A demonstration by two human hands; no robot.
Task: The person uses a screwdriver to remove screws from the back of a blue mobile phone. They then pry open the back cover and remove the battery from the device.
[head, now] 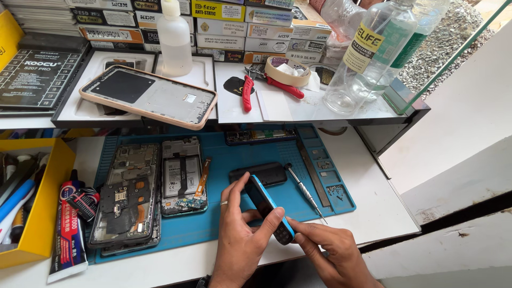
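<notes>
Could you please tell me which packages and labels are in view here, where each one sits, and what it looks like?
Stacked boxes: along the back shelf, flat, white, yellow and black.
Clear bottle: shelf right, yellow-and-green label.
Glue tube: table left, red, white and blue.
Dark flat box: shelf left, black, pale print.

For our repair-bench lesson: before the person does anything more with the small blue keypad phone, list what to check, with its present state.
1. Left hand grips the blue keypad phone: ok.
2. Right hand steadies the phone's lower end: ok, fingertips touch it.
3. Phone held over the blue repair mat, not past the table edge: not ok, its lower end hangs near the edge.
4. Screwdriver within reach: ok, lying on the mat beside the hands.
5. Black back cover apart from the phone: ok, lying behind it.
6. Phone's screws removed: cannot tell.
</notes>
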